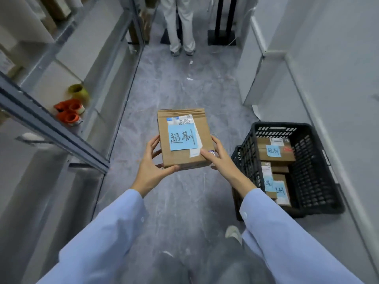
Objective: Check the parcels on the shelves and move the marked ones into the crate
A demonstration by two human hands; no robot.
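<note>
Both hands grip a small cardboard parcel point(183, 138) above the floor at frame centre: left hand point(152, 160) curls around its left edge, right hand point(218, 158) pinches the lower right corner. A blue note point(182, 138) sits on top. At four o'clock, the black crate point(311, 160) holds more blue-noted parcels point(274, 152).

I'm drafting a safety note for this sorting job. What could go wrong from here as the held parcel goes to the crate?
1. The left hand and right hand grip the parcel only at its near end. The far end is unsupported, so it may tip or slip.
2. The crate sits low on the floor to the right, so a drop from this height could dent the parcels already inside.
</note>
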